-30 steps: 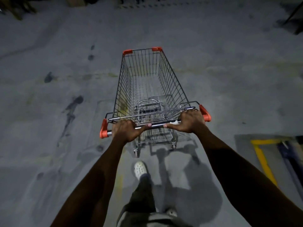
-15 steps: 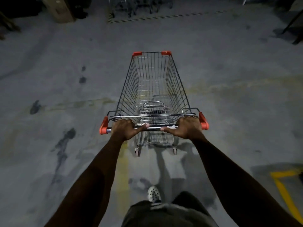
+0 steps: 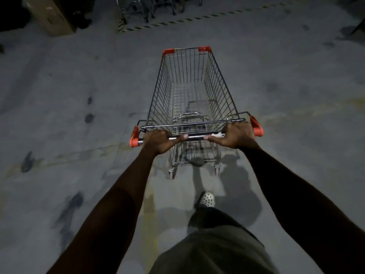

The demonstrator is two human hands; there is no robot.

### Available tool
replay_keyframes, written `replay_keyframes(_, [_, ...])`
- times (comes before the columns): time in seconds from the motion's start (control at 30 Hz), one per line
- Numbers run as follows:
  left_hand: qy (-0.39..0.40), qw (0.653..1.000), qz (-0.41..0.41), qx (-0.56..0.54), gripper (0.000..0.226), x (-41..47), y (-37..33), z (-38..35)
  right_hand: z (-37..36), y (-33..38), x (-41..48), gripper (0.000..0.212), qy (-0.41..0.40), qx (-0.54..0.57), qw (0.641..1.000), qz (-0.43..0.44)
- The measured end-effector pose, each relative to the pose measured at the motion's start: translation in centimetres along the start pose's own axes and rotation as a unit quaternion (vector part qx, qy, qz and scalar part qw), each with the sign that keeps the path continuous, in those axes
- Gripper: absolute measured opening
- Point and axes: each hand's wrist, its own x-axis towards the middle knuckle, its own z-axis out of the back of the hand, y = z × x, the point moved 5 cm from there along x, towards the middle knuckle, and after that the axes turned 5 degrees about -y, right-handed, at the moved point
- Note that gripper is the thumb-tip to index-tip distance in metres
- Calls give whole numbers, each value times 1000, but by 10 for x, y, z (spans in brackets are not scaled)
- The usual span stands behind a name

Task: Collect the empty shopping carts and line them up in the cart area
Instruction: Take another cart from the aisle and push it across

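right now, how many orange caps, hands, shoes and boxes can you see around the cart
orange caps: 4
hands: 2, left hand and right hand, both gripping the handle
shoe: 1
cardboard box: 1
total: 8

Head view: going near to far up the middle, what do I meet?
Nearest first: white shoe → cart handle → wire basket → red front corner caps → striped floor tape → parked carts.
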Motion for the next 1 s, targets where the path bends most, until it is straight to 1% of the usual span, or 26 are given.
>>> replay_keyframes(0.2, [17, 1000, -2, 13, 110, 140, -3, 13, -29, -55, 152, 110, -6, 18, 1000, -3])
replay_keyframes(0.23, [16, 1000, -7, 15, 112, 162, -2, 14, -35, -60, 175, 108, -21, 11, 1000, 7])
replay_keyframes(0.3, [7, 999, -23, 26, 114, 206, 1, 16, -43, -68, 214, 97, -101, 6, 995, 24])
replay_keyframes(0.33, [4, 999, -25, 35, 115, 231, 6, 18, -46, -72, 235, 92, -140, 18, 990, 16])
replay_keyframes(0.4, [-8, 999, -28, 43, 113, 280, 18, 22, -50, -76, 281, 87, -174, 46, 984, 14])
replay_keyframes(0.43, [-20, 998, -30, 42, 111, 306, 25, 24, -53, -75, 306, 87, -169, 36, 985, 20])
replay_keyframes(0.47, [-31, 998, -32, 40, 110, 334, 34, 27, -56, -75, 335, 90, -135, 14, 990, 25])
replay_keyframes(0.53, [-35, 998, -32, 32, 108, 391, 54, 34, -64, -76, 393, 105, -22, -3, 1000, -2])
replay_keyframes(0.57, [-34, 999, -33, 22, 105, 420, 65, 37, -68, -75, 421, 112, 8, -1, 1000, -14])
replay_keyframes(0.6, [-37, 999, -35, 9, 101, 446, 74, 42, -70, -74, 447, 116, 14, -2, 1000, -22])
replay_keyframes(0.67, [-40, 998, -47, 0, 93, 500, 92, 51, -71, -70, 498, 114, 19, -25, 999, -28])
replay_keyframes(0.7, [-36, 998, -50, -3, 94, 527, 101, 54, -72, -68, 522, 113, 17, -29, 999, -27])
replay_keyframes(0.77, [-21, 998, -60, -1, 101, 578, 118, 59, -73, -65, 565, 109, -3, -21, 999, -24])
replay_keyframes(0.8, [-16, 998, -67, 5, 105, 603, 125, 62, -74, -64, 586, 108, 4, -25, 999, -31])
replay_keyframes(0.83, [-11, 997, -74, 13, 107, 626, 132, 65, -77, -64, 606, 108, 31, -20, 998, -46])
replay_keyframes(0.9, [-10, 995, -96, 25, 105, 667, 143, 72, -83, -63, 641, 109, 73, 3, 995, -71])
replay_keyframes(1.0, [-23, 993, -109, 25, 98, 727, 153, 81, -83, -67, 698, 106, 63, 7, 995, -82])
